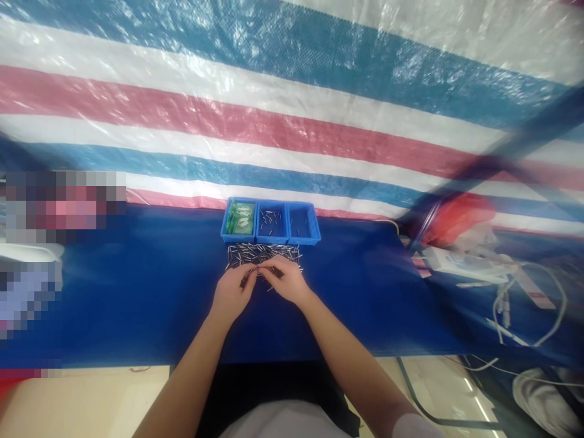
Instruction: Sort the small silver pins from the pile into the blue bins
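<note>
Head view: blue table point(374, 292) before a striped sheet point(274, 115).
Left hand point(232, 294): fingers bent, tips drawn together; whether they grip anything, I can't tell.
Right hand point(289, 281): likewise bent, tips meeting the left hand's; its hold is unclear too.
Thin metal pieces point(250, 250): heaped loose on the table, beneath and beyond both hands.
Blue bins point(305, 233): 3 side by side, just past the heap.

A makeshift workshop is suggested: striped plastic sheeting point(274, 121) is hung behind a blue-covered table point(365, 292), small metal pins point(255, 250) are heaped before three blue bins point(272, 239), and a white cable point(566, 299) is looped at the right.
</note>
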### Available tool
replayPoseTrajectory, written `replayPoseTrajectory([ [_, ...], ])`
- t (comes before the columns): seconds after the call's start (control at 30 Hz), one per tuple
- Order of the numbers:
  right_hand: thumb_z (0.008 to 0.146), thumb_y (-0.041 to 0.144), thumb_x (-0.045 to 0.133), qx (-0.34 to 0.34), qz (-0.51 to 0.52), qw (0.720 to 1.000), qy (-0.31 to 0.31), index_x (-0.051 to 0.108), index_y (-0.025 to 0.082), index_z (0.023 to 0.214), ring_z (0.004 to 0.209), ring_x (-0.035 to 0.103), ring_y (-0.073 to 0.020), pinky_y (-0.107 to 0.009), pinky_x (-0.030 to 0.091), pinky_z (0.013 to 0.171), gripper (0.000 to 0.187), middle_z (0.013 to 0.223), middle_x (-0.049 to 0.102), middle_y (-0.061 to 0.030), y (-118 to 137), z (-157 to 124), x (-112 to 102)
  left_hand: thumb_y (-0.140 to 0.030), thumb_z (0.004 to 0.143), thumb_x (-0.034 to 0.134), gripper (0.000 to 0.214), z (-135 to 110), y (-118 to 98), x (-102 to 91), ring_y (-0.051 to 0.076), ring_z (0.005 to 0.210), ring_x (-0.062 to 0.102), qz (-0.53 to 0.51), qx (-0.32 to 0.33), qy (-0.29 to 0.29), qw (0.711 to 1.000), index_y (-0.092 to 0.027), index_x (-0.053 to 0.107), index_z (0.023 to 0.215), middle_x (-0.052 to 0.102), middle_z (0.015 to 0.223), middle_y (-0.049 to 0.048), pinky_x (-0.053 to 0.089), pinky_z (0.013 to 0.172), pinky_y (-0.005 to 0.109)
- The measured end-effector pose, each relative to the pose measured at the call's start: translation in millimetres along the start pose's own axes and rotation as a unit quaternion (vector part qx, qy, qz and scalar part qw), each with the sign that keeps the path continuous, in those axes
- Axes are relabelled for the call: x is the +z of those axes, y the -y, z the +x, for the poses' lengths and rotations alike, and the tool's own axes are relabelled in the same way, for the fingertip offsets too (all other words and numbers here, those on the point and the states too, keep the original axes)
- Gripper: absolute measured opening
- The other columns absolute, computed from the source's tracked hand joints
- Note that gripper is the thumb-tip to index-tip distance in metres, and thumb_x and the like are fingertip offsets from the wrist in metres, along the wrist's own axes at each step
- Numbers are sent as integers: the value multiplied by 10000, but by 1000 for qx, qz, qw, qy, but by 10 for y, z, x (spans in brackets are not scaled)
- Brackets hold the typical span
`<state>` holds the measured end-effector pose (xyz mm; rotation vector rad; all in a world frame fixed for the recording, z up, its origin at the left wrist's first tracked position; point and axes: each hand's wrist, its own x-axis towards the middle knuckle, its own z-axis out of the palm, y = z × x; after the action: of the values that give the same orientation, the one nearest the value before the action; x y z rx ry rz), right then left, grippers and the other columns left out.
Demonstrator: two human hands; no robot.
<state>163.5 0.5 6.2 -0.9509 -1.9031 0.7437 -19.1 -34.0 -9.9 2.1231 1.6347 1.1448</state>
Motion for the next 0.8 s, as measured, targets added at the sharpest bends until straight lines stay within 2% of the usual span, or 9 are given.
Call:
replayPoseTrajectory([
  [0.8, 931, 315, 625, 2, -8, 1000, 6, 732, 244, 993, 795, 667, -161, -299, 555, 724, 143, 882, 726, -39, -24, -5, 3, -369, 947, 513, 250, -9, 27, 22, 149, 792, 682, -11, -6, 0, 1000, -228, 679, 1070, 742, 922, 29, 552, 770, 279],
])
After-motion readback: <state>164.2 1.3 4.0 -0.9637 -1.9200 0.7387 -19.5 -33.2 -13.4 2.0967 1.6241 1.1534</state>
